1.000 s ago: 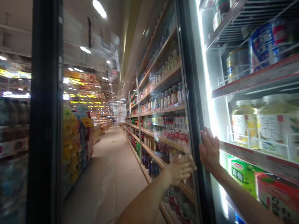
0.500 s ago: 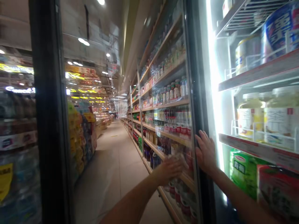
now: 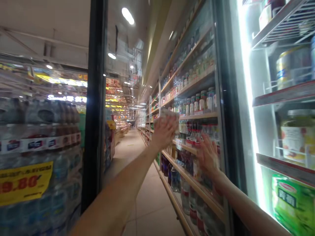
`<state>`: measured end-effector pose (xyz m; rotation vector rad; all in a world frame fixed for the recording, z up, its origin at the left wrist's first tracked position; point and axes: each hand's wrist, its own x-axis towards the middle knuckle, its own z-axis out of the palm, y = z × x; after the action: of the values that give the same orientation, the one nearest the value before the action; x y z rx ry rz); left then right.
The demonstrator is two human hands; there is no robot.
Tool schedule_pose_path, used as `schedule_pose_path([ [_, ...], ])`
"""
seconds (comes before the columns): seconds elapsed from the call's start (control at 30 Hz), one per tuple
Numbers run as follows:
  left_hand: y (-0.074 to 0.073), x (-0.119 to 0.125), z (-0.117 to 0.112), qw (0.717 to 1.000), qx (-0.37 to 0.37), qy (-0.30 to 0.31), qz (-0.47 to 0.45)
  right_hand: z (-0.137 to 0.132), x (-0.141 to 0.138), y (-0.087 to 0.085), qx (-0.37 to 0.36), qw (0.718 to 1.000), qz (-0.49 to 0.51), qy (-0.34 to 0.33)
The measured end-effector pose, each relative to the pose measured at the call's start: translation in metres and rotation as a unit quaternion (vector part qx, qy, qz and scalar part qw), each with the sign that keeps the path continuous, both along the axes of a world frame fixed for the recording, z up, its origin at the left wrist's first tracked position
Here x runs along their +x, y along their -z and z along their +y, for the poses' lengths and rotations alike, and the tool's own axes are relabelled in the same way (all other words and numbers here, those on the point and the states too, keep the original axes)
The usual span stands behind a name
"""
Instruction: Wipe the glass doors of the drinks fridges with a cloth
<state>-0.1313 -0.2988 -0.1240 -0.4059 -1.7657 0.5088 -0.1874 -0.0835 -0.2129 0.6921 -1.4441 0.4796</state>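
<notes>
In the middle of the head view, my left hand (image 3: 163,132) is pressed over a pale, blurred cloth (image 3: 176,118). It holds the cloth up to the glass door (image 3: 125,203), which stands open with a dark frame. Lower and to the right, my right hand (image 3: 208,154) is raised at the same pane, fingers spread and nothing in them. Whether its palm touches the glass I cannot tell. Motion smears both hands, and the cloth is partly hidden behind my left fingers.
At right is a lit cooler with wire-fronted shelves (image 3: 283,98), bottles and a green package (image 3: 291,203). Through the pane, drink shelves (image 3: 194,114) line a tiled aisle (image 3: 125,144). Stacked bottle packs (image 3: 39,141) with a yellow price sign (image 3: 24,183) stand left.
My left hand has moved up and left across the pane with the cloth. My right hand has left the door's dark frame edge for the glass. The view has turned left.
</notes>
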Motion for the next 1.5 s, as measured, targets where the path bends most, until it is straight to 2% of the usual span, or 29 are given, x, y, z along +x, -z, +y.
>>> schedule_pose_path([
  [0.07,-0.016,0.008,-0.013,0.996,0.073,-0.028,0.042,-0.013,-0.001,-0.013,-0.008,1.0,0.0,-0.003],
  [0.1,-0.016,0.012,-0.018,0.997,0.063,-0.031,0.042,-0.02,-0.001,-0.019,-0.008,1.0,0.001,-0.005],
  [0.17,-0.007,0.017,-0.024,0.999,-0.039,-0.018,-0.001,-0.035,-0.003,-0.03,0.0,1.0,0.01,-0.006],
  [0.23,0.001,0.02,-0.031,0.988,-0.146,-0.005,-0.055,-0.05,-0.005,-0.039,0.018,1.0,0.024,0.0],
  [0.27,0.0,0.022,-0.037,0.986,-0.154,-0.009,-0.063,-0.057,-0.007,-0.043,0.027,0.999,0.028,0.006],
  [0.3,-0.007,0.026,-0.044,0.991,-0.123,-0.021,-0.052,-0.062,-0.008,-0.047,0.032,0.999,0.029,0.013],
  [0.37,-0.028,0.037,-0.064,0.998,0.029,-0.059,0.014,-0.07,-0.01,-0.051,0.033,0.999,0.021,0.027],
  [0.43,-0.049,0.051,-0.084,0.97,0.201,-0.089,0.101,-0.074,-0.011,-0.051,0.027,0.999,0.012,0.031],
  [0.47,-0.054,0.056,-0.091,0.95,0.264,-0.097,0.134,-0.076,-0.011,-0.051,0.022,0.999,0.009,0.031],
  [0.53,-0.05,0.062,-0.096,0.929,0.316,-0.103,0.165,-0.078,-0.01,-0.049,0.009,0.999,0.009,0.029],
  [0.6,-0.034,0.061,-0.089,0.957,0.244,-0.099,0.121,-0.08,-0.009,-0.047,-0.002,0.999,0.012,0.029],
  [0.67,-0.019,0.056,-0.079,0.993,0.082,-0.078,0.026,-0.081,-0.009,-0.046,-0.005,0.999,0.02,0.03],
  [0.7,-0.016,0.055,-0.078,0.998,0.01,-0.067,-0.015,-0.081,-0.009,-0.046,-0.004,0.999,0.023,0.029],
  [0.73,-0.017,0.056,-0.079,0.997,-0.026,-0.064,-0.035,-0.081,-0.009,-0.046,-0.003,0.999,0.025,0.027],
  [0.77,-0.022,0.058,-0.084,0.997,-0.016,-0.069,-0.027,-0.081,-0.01,-0.046,-0.003,0.999,0.028,0.025],
  [0.83,-0.036,0.066,-0.1,0.988,0.112,-0.096,0.052,-0.08,-0.01,-0.046,-0.001,0.999,0.028,0.022],
  [0.9,-0.046,0.073,-0.115,0.951,0.251,-0.12,0.136,-0.08,-0.011,-0.046,-0.001,1.0,0.023,0.021],
  [0.93,-0.045,0.075,-0.118,0.937,0.285,-0.127,0.157,-0.08,-0.011,-0.046,-0.001,1.0,0.021,0.02],
  [0.97,-0.039,0.075,-0.119,0.936,0.286,-0.129,0.159,-0.08,-0.011,-0.046,0.0,1.0,0.021,0.02],
  [1.0,-0.031,0.074,-0.116,0.949,0.252,-0.126,0.142,-0.08,-0.011,-0.045,0.0,1.0,0.021,0.019],
  [1.07,-0.01,0.069,-0.108,0.985,0.111,-0.106,0.074,-0.08,-0.011,-0.045,0.001,0.999,0.026,0.019],
  [1.13,0.005,0.065,-0.102,0.997,-0.026,-0.079,0.008,-0.08,-0.012,-0.045,0.003,0.999,0.028,0.022],
  [1.17,0.007,0.065,-0.102,0.996,-0.042,-0.075,0.004,-0.08,-0.012,-0.045,0.002,0.999,0.027,0.023],
  [1.2,0.006,0.066,-0.104,0.996,-0.015,-0.082,0.022,-0.079,-0.012,-0.045,0.002,0.999,0.026,0.024],
  [1.27,0.001,0.07,-0.111,0.984,0.107,-0.116,0.086,-0.079,-0.012,-0.046,0.001,0.999,0.026,0.024],
  [1.3,0.002,0.073,-0.115,0.974,0.153,-0.132,0.106,-0.079,-0.012,-0.046,0.0,0.999,0.027,0.023],
  [1.33,0.007,0.076,-0.119,0.97,0.165,-0.14,0.108,-0.079,-0.012,-0.045,-0.002,0.999,0.028,0.022],
  [1.4,0.037,0.083,-0.123,0.986,0.086,-0.13,0.062,-0.082,-0.009,-0.041,0.002,0.999,0.033,0.018],
  [1.5,0.116,0.097,-0.128,0.992,-0.099,-0.073,-0.032,-0.09,0.001,-0.028,0.039,0.999,0.037,0.004],
])
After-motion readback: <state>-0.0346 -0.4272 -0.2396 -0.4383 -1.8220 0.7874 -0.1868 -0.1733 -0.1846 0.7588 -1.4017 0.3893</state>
